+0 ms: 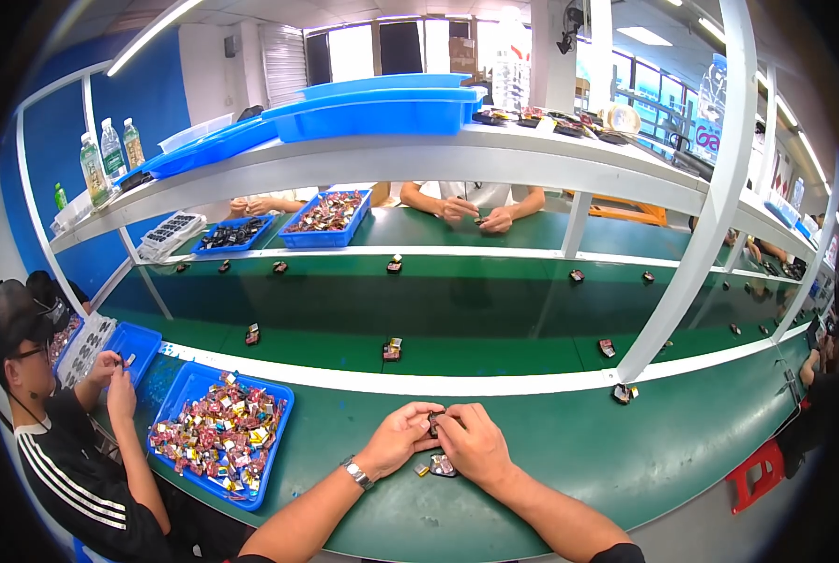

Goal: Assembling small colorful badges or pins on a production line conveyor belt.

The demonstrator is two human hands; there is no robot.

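Observation:
My left hand [399, 441] and my right hand [476, 445] meet over the green worktop. Between their fingertips is a small black part [433, 424], mostly covered by the fingers; its exact kind cannot be made out. Just below the hands lies a small black assembly [444, 465] with a pale and reddish face. A little yellow and silver piece [422, 469] rests beside it. To the left stands a blue tray [288, 413] heaped with small red, yellow and silver parts [218, 432].
A white rail [457, 383] separates the worktop from the green conveyor belt [485, 347], which carries spaced small assemblies [392, 350]. One assembly [625, 393] lies by the slanting white post [691, 197]. A co-worker [72, 422] sits at left; another person's hands [480, 214] work opposite. Overhead, a shelf bears blue trays [372, 113].

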